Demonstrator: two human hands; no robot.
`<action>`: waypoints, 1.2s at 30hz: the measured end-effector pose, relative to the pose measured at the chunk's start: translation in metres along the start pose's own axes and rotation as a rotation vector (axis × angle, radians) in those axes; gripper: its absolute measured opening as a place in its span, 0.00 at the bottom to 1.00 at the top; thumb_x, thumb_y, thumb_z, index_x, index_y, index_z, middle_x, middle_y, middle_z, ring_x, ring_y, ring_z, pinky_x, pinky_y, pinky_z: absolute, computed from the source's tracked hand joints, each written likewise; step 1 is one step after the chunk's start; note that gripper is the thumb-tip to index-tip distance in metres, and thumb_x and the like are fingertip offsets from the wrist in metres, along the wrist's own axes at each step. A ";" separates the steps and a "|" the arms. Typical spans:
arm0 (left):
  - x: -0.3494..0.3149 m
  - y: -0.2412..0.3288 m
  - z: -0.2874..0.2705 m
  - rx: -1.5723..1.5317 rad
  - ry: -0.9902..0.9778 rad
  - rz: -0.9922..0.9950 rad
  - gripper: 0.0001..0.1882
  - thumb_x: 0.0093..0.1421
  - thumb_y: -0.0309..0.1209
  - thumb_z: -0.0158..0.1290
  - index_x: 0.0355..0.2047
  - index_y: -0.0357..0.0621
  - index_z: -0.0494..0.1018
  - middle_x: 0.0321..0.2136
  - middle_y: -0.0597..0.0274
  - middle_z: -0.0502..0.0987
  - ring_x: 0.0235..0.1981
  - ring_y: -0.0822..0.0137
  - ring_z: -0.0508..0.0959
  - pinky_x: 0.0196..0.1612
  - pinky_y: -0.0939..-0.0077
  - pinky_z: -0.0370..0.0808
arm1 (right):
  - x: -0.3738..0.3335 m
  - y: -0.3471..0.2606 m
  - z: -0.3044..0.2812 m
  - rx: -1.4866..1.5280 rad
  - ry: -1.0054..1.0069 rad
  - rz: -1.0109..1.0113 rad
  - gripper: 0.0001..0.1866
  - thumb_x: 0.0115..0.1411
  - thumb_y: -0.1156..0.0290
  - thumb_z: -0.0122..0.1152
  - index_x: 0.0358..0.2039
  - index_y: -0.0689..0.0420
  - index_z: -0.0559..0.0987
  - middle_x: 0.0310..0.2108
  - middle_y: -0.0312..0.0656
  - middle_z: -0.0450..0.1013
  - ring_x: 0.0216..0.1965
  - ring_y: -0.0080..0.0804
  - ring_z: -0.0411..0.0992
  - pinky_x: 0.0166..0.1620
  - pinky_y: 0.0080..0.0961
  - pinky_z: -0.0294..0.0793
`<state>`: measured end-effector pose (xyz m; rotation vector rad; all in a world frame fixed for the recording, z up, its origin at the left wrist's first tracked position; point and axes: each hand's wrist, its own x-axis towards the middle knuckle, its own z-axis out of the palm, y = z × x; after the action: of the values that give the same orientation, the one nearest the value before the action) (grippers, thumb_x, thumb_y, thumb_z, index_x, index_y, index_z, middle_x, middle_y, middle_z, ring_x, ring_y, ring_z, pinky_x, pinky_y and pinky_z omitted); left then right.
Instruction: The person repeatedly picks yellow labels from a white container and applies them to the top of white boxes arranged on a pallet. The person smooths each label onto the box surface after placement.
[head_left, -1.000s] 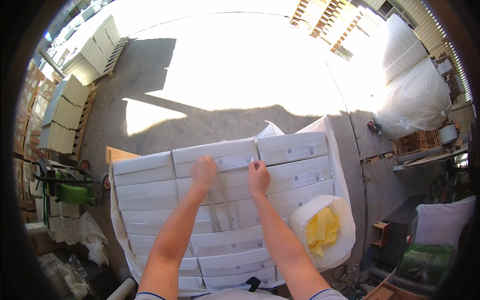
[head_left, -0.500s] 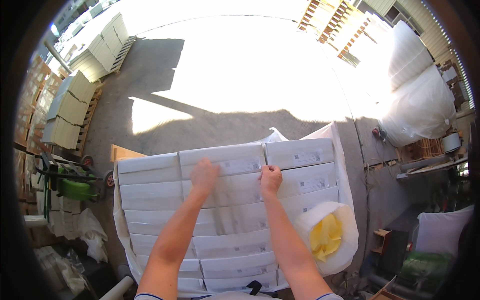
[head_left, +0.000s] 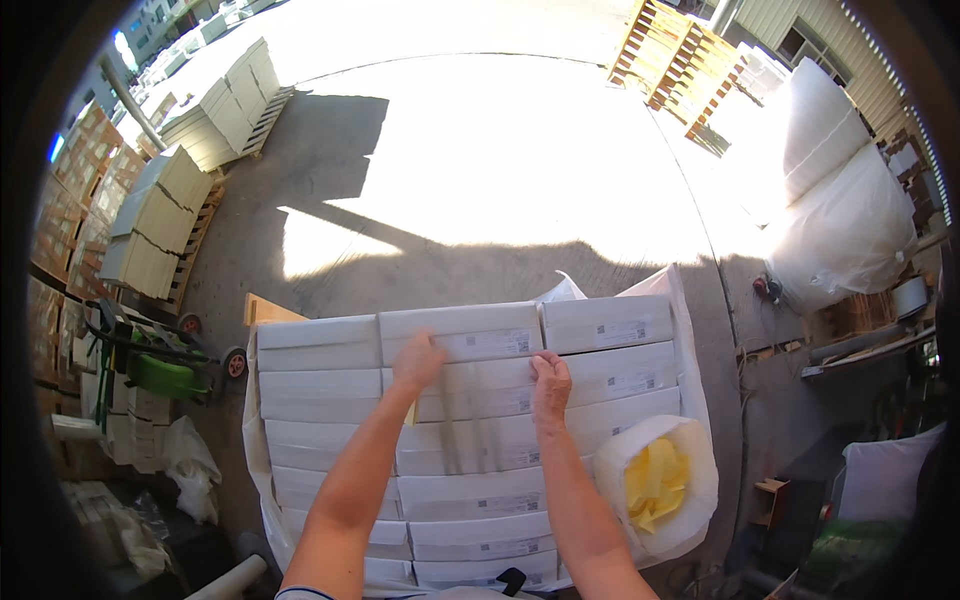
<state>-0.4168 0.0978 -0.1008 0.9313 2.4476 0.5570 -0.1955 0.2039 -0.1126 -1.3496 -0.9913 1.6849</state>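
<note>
Both hands are over a broad stack of white boxes with printed labels. My left hand, slightly blurred, is curled over the top row's middle box; what its fingers hold does not show clearly. Beside that wrist a small yellow piece peeks out. My right hand is pinched near that box's lower right corner, its fingertips together; anything between them is too small to make out. Faint dark vertical streaks cross the boxes between the hands. At the stack's right side, a white foam roll has crumpled yellow paper inside.
White wrapping edges the stack, and a wooden board sticks out at its far left corner. Left stand a green wheeled machine and pallets of pale panels. Large wrapped rolls stand at the right.
The view has shifted, so the stack sits slightly lower and further right. My right hand has come slightly nearer, off the box corner. A yellow piece now shows by my left wrist.
</note>
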 end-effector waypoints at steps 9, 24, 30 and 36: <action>-0.150 -0.075 -0.033 -0.783 0.054 -0.242 0.13 0.61 0.37 0.52 0.34 0.38 0.73 0.24 0.58 0.77 0.20 0.69 0.73 0.24 0.73 0.69 | -0.192 -0.035 -0.121 -0.509 -0.127 -0.125 0.09 0.61 0.75 0.56 0.40 0.64 0.77 0.33 0.39 0.77 0.32 0.24 0.75 0.38 0.20 0.74; -0.442 -0.193 0.020 -0.437 -0.088 -0.567 0.14 0.61 0.39 0.51 0.38 0.41 0.77 0.29 0.56 0.78 0.26 0.62 0.78 0.32 0.66 0.76 | -0.218 -0.066 -0.224 -1.481 -0.002 -0.458 0.16 0.56 0.68 0.59 0.42 0.62 0.78 0.33 0.55 0.77 0.37 0.53 0.76 0.43 0.41 0.74; -0.478 -0.234 -0.015 0.112 0.007 -0.299 0.15 0.59 0.40 0.50 0.38 0.45 0.78 0.44 0.51 0.76 0.40 0.49 0.80 0.44 0.51 0.76 | -0.255 -0.053 -0.192 -1.406 -0.273 -0.476 0.14 0.56 0.69 0.57 0.42 0.59 0.80 0.34 0.52 0.78 0.36 0.50 0.76 0.42 0.40 0.74; -0.517 -0.273 -0.026 0.367 -0.314 -0.220 0.13 0.59 0.38 0.48 0.35 0.46 0.80 0.39 0.50 0.78 0.34 0.49 0.81 0.39 0.52 0.77 | -0.330 -0.015 -0.135 -1.413 -0.491 -0.584 0.14 0.57 0.70 0.58 0.43 0.57 0.81 0.35 0.49 0.78 0.36 0.47 0.77 0.43 0.37 0.74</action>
<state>-0.2266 -0.4549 -0.0798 0.7960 2.3550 -0.1147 -0.0073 -0.0708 0.0149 -1.1118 -2.8209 0.7170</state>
